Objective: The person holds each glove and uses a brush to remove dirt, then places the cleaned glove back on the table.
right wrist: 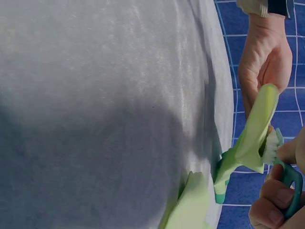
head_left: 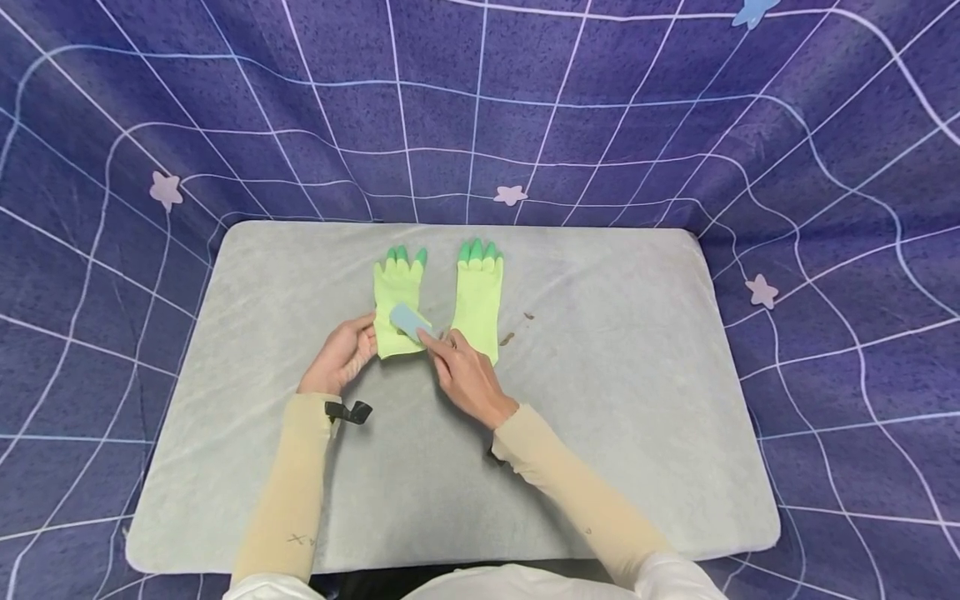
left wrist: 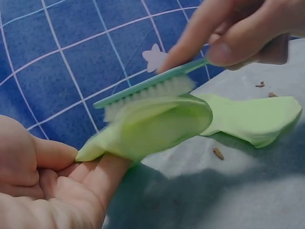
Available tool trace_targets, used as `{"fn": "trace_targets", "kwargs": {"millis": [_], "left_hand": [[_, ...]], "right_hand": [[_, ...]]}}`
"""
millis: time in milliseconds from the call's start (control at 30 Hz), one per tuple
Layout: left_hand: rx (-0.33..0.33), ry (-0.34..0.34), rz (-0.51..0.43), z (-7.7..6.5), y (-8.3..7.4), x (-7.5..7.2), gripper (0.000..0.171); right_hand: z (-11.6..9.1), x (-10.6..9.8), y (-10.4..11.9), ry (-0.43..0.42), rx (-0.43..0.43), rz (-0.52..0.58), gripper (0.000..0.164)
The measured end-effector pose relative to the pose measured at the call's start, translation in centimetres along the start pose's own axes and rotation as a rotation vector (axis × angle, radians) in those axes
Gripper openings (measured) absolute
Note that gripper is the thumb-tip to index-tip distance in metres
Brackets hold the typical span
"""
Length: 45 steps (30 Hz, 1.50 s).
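Note:
Two light green rubber gloves with darker green fingertips are in the head view. My left hand [head_left: 342, 353] pinches the left glove [head_left: 395, 289] by its side edge, with fingers beneath it, lifting its cuff; the cuff's opening shows in the left wrist view. A teal brush [left wrist: 143, 87] with white bristles lies against the upper face of this glove. My right hand [head_left: 468, 379] grips the brush's looped handle [right wrist: 291, 183], the index finger stretched along its back. The right glove [head_left: 480, 300] lies flat on the table, beside my right hand.
Small brown bits [head_left: 507, 339] lie on the grey cloth-covered table [head_left: 615, 400], right of the right glove. Another brown bit [left wrist: 218, 153] shows near the gloves in the left wrist view. A blue grid-patterned curtain [head_left: 480, 108] with stars stands around the table's back and sides.

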<state>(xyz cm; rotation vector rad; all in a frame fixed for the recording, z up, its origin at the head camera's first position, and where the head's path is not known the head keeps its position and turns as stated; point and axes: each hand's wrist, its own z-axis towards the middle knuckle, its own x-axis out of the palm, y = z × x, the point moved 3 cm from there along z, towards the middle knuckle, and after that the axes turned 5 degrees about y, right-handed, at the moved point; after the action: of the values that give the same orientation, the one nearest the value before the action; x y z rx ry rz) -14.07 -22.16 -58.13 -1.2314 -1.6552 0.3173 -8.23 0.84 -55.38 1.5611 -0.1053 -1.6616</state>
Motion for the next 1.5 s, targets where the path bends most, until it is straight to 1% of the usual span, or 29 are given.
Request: {"fn": "trace_targets", "kwargs": {"millis": [33, 100, 233, 333, 400, 567, 700, 800, 900, 1000, 1133, 1233, 1333, 1500], "left_hand": [[0.003, -0.007, 0.002, 0.0, 0.0, 0.0, 0.054], [0.0, 0.004, 0.016, 0.2, 0.1, 0.2, 0.053], [-0.023, 0.078, 0.034, 0.5, 0.6, 1.1, 0.052], [-0.023, 0.11, 0.015, 0.6, 0.8, 1.6, 0.052], [-0.018, 0.105, 0.0, 0.6, 0.6, 1.6, 0.052], [-0.026, 0.059, -0.03, 0.3, 0.0, 1.1, 0.054], [-0.031, 0.047, -0.031, 0.1, -0.4, 0.8, 0.053], [-0.026, 0.042, -0.029, 0.1, -0.6, 0.7, 0.047], [-0.018, 0.034, -0.019, 0.2, -0.5, 0.7, 0.044], [-0.015, 0.055, 0.007, 0.4, -0.2, 1.1, 0.049], [-0.017, 0.089, 0.041, 0.6, 0.4, 2.0, 0.053], [-0.016, 0.092, 0.044, 0.6, 0.5, 2.3, 0.053], [-0.011, 0.071, 0.021, 0.4, 0.1, 1.8, 0.054], [0.02, 0.043, -0.004, 0.0, -0.7, 0.8, 0.053]], "right_hand": [[-0.1, 0.0, 0.0, 0.001, -0.001, 0.003, 0.041], [-0.2, -0.1, 0.0, 0.001, -0.001, 0.004, 0.041], [0.1, 0.1, 0.1, 0.002, -0.002, -0.007, 0.041], [0.7, 0.1, 0.2, -0.009, 0.001, -0.002, 0.042], [0.9, 0.0, 0.2, -0.019, 0.007, 0.01, 0.042], [0.7, -0.5, 0.2, -0.056, 0.008, 0.036, 0.04], [0.1, -0.9, 0.3, -0.108, -0.029, 0.03, 0.038], [-0.5, -1.1, 0.4, -0.131, -0.06, 0.023, 0.038], [-1.1, -1.0, 0.4, -0.113, -0.063, 0.017, 0.039], [-1.1, -0.7, 0.4, -0.073, -0.045, 0.002, 0.039], [-0.3, -0.5, 0.6, -0.024, -0.002, -0.017, 0.039], [0.3, -0.6, 0.8, 0.003, 0.021, -0.025, 0.04], [0.2, -0.6, 0.8, 0.009, 0.005, -0.036, 0.039], [-0.9, -0.7, 0.5, 0.002, -0.025, -0.042, 0.04]]}}
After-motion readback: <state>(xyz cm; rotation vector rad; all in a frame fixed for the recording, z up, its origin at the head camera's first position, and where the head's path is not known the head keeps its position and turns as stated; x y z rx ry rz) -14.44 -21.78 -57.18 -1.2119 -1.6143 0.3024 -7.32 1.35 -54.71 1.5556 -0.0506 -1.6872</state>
